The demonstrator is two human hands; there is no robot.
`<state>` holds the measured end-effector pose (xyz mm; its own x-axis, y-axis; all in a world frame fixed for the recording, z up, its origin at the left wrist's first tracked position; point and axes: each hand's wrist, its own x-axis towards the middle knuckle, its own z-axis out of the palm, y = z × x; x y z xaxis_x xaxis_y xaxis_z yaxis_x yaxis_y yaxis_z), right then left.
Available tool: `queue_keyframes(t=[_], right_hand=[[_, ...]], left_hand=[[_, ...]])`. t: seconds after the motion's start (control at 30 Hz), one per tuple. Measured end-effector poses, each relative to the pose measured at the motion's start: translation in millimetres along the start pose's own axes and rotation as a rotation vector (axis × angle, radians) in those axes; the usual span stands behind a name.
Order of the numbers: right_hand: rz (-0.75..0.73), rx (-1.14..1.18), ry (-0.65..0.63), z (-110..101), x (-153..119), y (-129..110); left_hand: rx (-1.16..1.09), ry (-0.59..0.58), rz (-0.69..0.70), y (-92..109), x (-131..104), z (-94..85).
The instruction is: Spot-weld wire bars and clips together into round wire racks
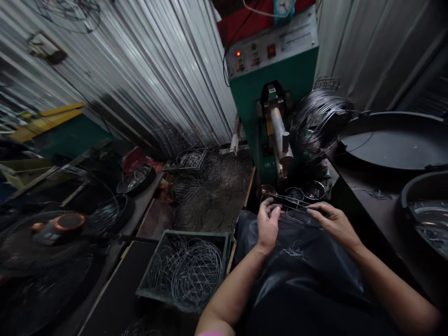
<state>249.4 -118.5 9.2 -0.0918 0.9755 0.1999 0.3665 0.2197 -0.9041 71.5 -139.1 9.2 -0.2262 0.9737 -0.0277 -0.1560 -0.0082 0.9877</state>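
Note:
My left hand (269, 225) and my right hand (334, 224) hold a thin wire frame (291, 201) between them, above my lap. The fingers of both hands are pinched on opposite ends of it. Long parallel wires show between the hands; the finer shape of the frame is too dark to make out. Below it, a small bunch of short loose wires (294, 252) lies on the black apron (308, 289) over my knees. Just beyond my hands are round metal rings (314, 190) under the arm of a green machine (241, 95).
A green crate (140, 290) full of round wire grids stands to my left. More wire pieces (191, 189) lie on the floor behind it. On the right are a coil of wire (318, 116) and large black pans (392, 140). A fan (21, 233) is at far left.

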Motion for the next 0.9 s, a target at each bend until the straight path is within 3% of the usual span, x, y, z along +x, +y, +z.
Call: queue_keyframes(t=[0.07, 0.13, 0.2, 0.27, 0.43, 0.6, 0.8, 0.9], right_hand=[[0.031, 0.015, -0.045, -5, 3, -3], [0.032, 0.026, -0.069, -8, 6, -6], [0.022, 0.033, -0.075, -9, 9, -9], [0.017, 0.036, -0.066, -9, 12, -11], [-0.002, 0.043, -0.058, -11, 22, -13], [0.002, 0.045, -0.080, -9, 40, -10], [-0.045, 0.035, -0.032, 0, 64, 6], [-0.036, 0.039, -0.040, 3, 73, 16]], left_hand=[[0.292, -0.025, 0.258, 8, 5, -14.2], [0.566, -0.186, 0.477, 15, 16, -23.5], [0.757, -0.386, 0.614, 19, 29, -26.6], [0.842, -0.488, 0.682, 19, 41, -25.4], [0.807, -0.448, 0.756, 5, 49, -19.8], [0.924, -0.350, 0.746, 0, 54, -12.6], [0.939, -0.285, 0.738, -5, 81, -6.9], [0.923, -0.308, 0.711, -6, 93, -9.1]])
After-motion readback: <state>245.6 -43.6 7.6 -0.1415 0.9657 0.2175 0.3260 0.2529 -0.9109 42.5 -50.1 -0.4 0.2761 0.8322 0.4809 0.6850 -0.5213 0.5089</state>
